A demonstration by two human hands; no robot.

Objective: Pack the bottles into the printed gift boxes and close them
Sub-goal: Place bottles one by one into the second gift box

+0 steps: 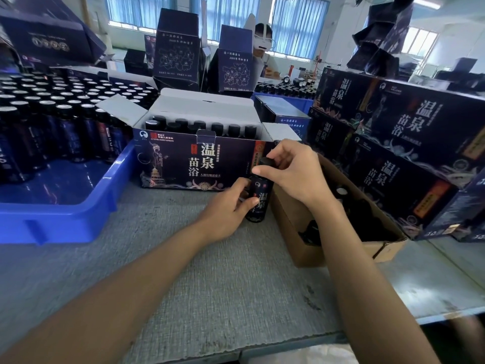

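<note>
A dark printed gift box stands open on the grey table, its white flaps up and several black-capped bottles standing inside. Just in front of its right corner a dark labelled bottle stands upright on the table. My left hand grips the bottle's body from the left. My right hand pinches its black cap from above.
A blue tray at the left holds several rows of bottles. A brown carton with dark items sits at the right. Closed gift boxes are stacked at the far right. Another person works behind more boxes.
</note>
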